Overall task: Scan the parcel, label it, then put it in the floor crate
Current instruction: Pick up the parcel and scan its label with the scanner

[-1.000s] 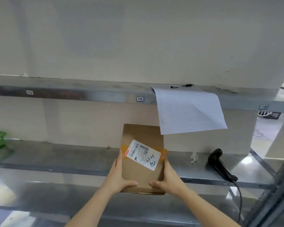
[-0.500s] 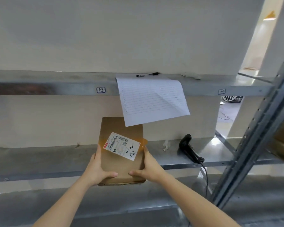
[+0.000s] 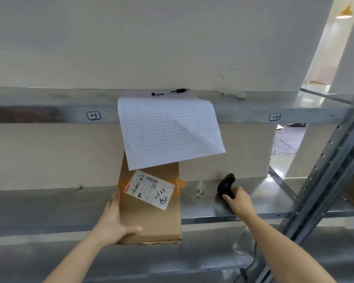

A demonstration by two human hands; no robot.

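Parcel: flat brown cardboard box, held upright in front of the middle shelf, shipping label facing us. Our left hand clamps its lower left edge, thumb across the front. Right of the parcel, our right hand closes around the black scanner on that shelf. We judge the box stiff and light, since one hand carries it; best held by the side edges, clear of the barcode. Paper sheet hangs above the parcel.
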